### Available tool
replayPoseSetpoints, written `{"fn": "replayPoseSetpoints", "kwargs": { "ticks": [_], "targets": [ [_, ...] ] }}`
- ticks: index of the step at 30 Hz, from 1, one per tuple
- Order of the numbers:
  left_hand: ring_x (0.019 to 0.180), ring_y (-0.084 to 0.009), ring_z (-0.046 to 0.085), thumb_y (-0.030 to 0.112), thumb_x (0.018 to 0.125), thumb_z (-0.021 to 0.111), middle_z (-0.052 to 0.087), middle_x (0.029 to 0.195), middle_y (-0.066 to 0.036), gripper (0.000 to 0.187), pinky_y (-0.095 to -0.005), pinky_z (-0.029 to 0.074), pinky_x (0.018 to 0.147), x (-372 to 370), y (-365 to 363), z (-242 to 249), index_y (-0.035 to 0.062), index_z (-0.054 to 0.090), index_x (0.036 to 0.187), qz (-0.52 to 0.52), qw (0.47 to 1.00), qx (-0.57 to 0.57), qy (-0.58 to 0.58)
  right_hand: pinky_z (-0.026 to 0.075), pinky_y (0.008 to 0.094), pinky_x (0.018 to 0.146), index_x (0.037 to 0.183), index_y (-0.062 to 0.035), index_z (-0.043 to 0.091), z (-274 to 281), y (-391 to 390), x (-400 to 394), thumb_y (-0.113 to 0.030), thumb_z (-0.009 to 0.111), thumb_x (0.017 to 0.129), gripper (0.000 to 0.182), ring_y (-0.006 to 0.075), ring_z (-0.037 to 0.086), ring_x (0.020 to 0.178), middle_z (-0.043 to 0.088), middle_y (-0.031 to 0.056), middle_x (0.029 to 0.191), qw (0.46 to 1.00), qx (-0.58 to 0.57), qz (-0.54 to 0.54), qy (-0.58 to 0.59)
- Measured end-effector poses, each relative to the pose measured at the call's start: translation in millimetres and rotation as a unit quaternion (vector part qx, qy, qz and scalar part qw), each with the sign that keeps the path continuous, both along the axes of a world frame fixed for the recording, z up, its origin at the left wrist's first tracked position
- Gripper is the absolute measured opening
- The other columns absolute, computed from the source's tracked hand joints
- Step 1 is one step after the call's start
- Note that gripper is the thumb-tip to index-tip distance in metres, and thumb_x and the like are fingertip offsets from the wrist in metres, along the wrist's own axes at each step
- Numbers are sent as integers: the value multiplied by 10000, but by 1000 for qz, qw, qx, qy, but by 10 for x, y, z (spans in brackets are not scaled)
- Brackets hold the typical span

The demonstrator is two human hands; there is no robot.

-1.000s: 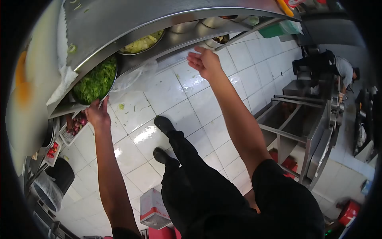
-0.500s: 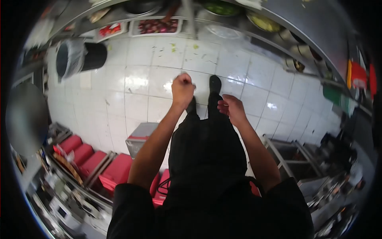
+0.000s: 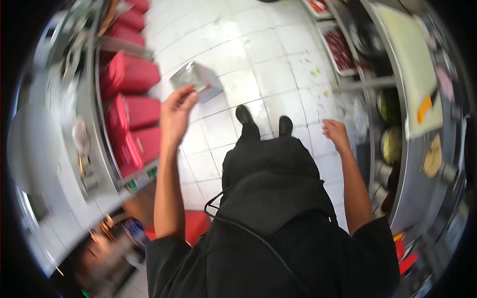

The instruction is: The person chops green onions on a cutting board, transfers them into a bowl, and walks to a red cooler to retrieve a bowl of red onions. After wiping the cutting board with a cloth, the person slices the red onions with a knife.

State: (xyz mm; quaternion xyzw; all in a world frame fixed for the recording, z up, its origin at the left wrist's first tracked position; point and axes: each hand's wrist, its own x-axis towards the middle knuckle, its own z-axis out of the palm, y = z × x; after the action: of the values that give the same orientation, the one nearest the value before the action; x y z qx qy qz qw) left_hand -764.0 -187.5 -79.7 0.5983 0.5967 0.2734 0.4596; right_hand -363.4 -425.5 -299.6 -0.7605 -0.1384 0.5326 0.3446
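Observation:
My left hand [image 3: 178,110] is held out over the floor, its fingers loosely stretched and the thumb apart, with nothing seen in it. Just beyond its fingertips in the view stands a grey metal box [image 3: 206,82] on the tiles; I cannot make out any contact. My right hand [image 3: 336,133] hangs out to the side, fingers slightly bent and somewhat blurred. Nothing shows in that hand, and the steel shelving [image 3: 365,83] is nearest to it.
Red bins [image 3: 130,74] line the left side under a counter. On the right are a tray of red onions [image 3: 339,49], a bowl of green vegetables [image 3: 388,107], and a pale cutting board [image 3: 410,64] with an orange-handled knife [image 3: 425,108]. Scraps lie on the tiled floor [image 3: 258,69].
My view and body have turned, so the shelving now lies on the right and the red bins on the left. My hands have moved apart, and my left hand has uncurled from a closed shape.

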Motion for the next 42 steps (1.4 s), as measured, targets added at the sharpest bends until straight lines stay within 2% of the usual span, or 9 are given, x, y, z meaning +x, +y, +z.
{"fn": "replayPoseSetpoints", "kwargs": {
  "ticks": [11, 15, 21, 24, 29, 30, 33, 36, 42],
  "targets": [
    [930, -122, 627, 44, 921, 663, 680, 1018, -28, 205, -263, 497, 831, -1675, -2236, 547, 6, 689, 1121, 247, 957, 39, -150, 481, 259, 556, 1138, 7, 668, 609, 1242, -1160, -180, 579, 956, 276, 127, 611, 622, 668, 71, 825, 956, 94, 265, -81],
    [959, -156, 637, 104, 911, 688, 682, 1000, -51, 197, -298, 507, 836, -2000, -2966, 537, 38, 705, 1096, 100, 984, 42, -139, 510, 282, 593, 1181, 7, 656, 597, 1220, -3011, -179, 611, 925, 319, 163, 653, 636, 702, 118, 814, 854, 103, 503, -90],
    [916, -207, 627, 153, 925, 676, 639, 1015, -95, 207, -329, 495, 797, -2247, -3690, 821, 35, 699, 1093, -58, 966, 22, -252, 537, 375, 722, 1237, 8, 627, 835, 655, -5344, -276, 657, 888, 451, 246, 702, 714, 712, 185, 794, 558, 222, 798, -48],
    [897, -217, 617, 108, 933, 653, 632, 977, -102, 159, -333, 488, 781, -2525, -3960, 820, -2, 687, 1044, -77, 956, 84, -271, 518, 316, 555, 1252, 16, 614, 503, 561, -5765, -181, 676, 904, 405, 177, 688, 653, 717, 131, 807, 563, 216, 797, -41],
    [876, -258, 599, 90, 946, 593, 594, 881, -114, 123, -356, 469, 785, -2976, -3996, 812, -21, 606, 893, 68, 969, 134, -198, 547, 385, 631, 1159, 8, 664, 298, 675, -5752, -266, 707, 847, 417, 229, 694, 682, 720, 180, 817, 534, 185, 815, -128],
    [873, -274, 587, 100, 959, 564, 577, 865, -117, 129, -361, 463, 802, -3125, -3912, 746, -10, 589, 899, 152, 966, 153, -142, 547, 407, 690, 1137, 3, 675, -485, 957, -5579, -302, 697, 832, 432, 248, 705, 732, 719, 206, 877, 476, 252, 836, -107],
    [853, -273, 602, 113, 973, 558, 598, 907, -120, 133, -375, 479, 771, -3719, -3658, 678, -8, 591, 930, 398, 891, 212, -45, 542, 345, 502, 1174, 71, 630, -144, 901, -5831, -169, 674, 830, 421, 244, 690, 611, 702, 184, 817, 665, 48, 743, -58],
    [894, -266, 639, 164, 960, 608, 630, 957, -127, 166, -358, 504, 803, -4580, -3516, 389, 1, 612, 988, 414, 897, 152, 9, 567, 357, 580, 1187, 87, 636, -131, 1030, -6309, -200, 690, 783, 498, 237, 697, 581, 717, 212, 809, 683, 38, 722, -105],
    [899, -238, 678, 183, 918, 679, 666, 973, -119, 211, -345, 532, 799, -5715, -4137, 172, 17, 649, 1044, 527, 842, 44, 103, 550, 331, 498, 1191, 84, 626, -543, 1218, -8073, -149, 649, 824, 435, 246, 703, 605, 708, 190, 792, 571, 106, 808, -93]
  ]
}}
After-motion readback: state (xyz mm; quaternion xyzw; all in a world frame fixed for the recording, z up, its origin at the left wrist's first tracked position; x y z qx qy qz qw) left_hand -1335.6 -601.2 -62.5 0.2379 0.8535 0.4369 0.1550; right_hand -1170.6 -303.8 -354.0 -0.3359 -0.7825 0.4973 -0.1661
